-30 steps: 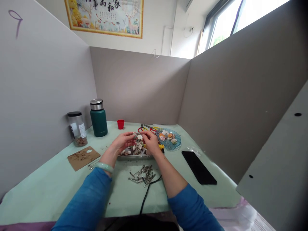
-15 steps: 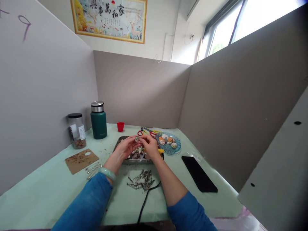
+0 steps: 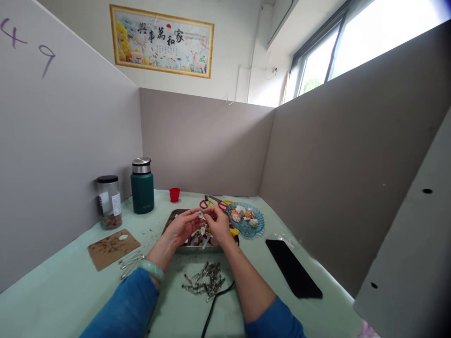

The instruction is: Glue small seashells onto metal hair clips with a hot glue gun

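My left hand (image 3: 182,227) is closed, with thumb and fingertips pinching a small round whitish piece (image 3: 201,214); its exact kind is too small to make out. From the other side my right hand (image 3: 219,227) bends its fingers against the same piece, fingertips pressed together. Both hands hover over a metal tray (image 3: 197,250) full of mixed shells and stones (image 3: 199,237), partly hidden by them. Between my forearms lies a loose pile of slim silvery metal clips (image 3: 207,280). Something yellow (image 3: 234,232) shows at the tray's right side, beside my right wrist.
A blue glass plate (image 3: 259,230) of shell ornaments is at right, with red- and yellow-handled tools (image 3: 214,202) behind. A black mat (image 3: 294,267) lies right; a black cable (image 3: 213,307) runs in front. At left stand a green flask (image 3: 142,192), jar (image 3: 110,206), cardboard (image 3: 112,249) and red cup (image 3: 174,195).
My view has tilted up slightly, so the whole scene sits lower in the picture. Both hands stay over the tray around the small piece, which has turned slightly.
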`<state>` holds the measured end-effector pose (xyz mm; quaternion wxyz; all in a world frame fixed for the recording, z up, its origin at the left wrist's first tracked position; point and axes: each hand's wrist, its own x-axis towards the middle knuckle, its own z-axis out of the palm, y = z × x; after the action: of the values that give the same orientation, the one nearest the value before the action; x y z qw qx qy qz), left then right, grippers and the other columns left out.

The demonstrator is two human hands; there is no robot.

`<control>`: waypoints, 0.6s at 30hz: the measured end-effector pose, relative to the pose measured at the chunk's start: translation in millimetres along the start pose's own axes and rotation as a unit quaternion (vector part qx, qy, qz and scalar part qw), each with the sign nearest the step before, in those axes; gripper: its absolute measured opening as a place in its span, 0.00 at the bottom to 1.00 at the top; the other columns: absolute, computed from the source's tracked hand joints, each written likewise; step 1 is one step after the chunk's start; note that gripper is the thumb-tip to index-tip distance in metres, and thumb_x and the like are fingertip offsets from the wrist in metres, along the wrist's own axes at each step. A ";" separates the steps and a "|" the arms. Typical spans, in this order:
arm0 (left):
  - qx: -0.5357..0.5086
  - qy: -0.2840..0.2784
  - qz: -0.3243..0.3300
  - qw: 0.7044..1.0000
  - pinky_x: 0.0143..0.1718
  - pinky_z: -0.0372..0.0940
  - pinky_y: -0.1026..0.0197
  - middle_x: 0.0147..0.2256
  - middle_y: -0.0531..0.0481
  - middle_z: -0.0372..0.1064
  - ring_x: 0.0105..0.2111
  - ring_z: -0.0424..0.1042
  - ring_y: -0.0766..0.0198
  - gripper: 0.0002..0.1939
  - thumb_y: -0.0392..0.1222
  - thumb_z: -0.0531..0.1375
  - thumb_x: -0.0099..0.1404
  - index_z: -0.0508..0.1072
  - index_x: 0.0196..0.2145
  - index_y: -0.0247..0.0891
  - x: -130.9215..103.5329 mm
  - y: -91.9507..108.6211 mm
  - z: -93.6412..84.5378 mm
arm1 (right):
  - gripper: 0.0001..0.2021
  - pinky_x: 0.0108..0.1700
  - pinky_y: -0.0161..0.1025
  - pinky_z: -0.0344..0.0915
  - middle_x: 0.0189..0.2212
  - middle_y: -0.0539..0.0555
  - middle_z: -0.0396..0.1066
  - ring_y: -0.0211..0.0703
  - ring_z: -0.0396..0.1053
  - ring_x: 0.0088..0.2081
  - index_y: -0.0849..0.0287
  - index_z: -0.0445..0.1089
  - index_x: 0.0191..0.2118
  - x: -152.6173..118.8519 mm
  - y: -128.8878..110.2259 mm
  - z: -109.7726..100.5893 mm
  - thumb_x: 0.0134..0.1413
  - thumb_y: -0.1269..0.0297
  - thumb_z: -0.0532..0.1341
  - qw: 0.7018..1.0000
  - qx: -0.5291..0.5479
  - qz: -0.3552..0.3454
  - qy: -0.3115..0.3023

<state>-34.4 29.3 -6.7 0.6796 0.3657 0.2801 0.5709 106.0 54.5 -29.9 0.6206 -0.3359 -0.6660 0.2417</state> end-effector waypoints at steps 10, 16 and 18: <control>0.069 -0.023 0.058 0.996 0.39 0.68 0.58 0.31 0.45 0.74 0.32 0.74 0.62 0.14 0.32 0.68 0.48 0.72 0.34 0.32 -3.5 -0.5 3.5 | 0.04 0.31 0.35 0.63 0.26 0.50 0.71 0.40 0.67 0.28 0.57 0.70 0.31 0.0 5.5 1.3 0.48 0.67 0.58 0.999 -0.042 -0.016 0.012; 0.218 0.003 0.161 0.963 0.35 0.66 0.61 0.31 0.48 0.72 0.30 0.71 0.64 0.15 0.41 0.67 0.48 0.71 0.33 0.35 -2.4 -4.2 5.7 | 0.04 0.34 0.36 0.64 0.29 0.52 0.70 0.41 0.67 0.31 0.57 0.69 0.29 -2.7 -5.9 -0.7 0.50 0.69 0.57 0.995 -0.071 -0.062 0.010; 0.250 0.014 0.187 0.950 0.34 0.65 0.62 0.30 0.50 0.71 0.30 0.71 0.64 0.14 0.41 0.66 0.49 0.70 0.34 0.35 0.0 -6.1 4.8 | 0.04 0.34 0.36 0.63 0.29 0.52 0.69 0.41 0.67 0.32 0.57 0.69 0.29 -3.4 -9.8 -1.5 0.50 0.69 0.57 0.993 -0.088 -0.075 0.009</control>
<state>-27.1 27.9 -8.9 0.4440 0.5618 0.3497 0.6041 106.1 45.4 -24.8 0.6111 -0.3407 -0.7022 0.1321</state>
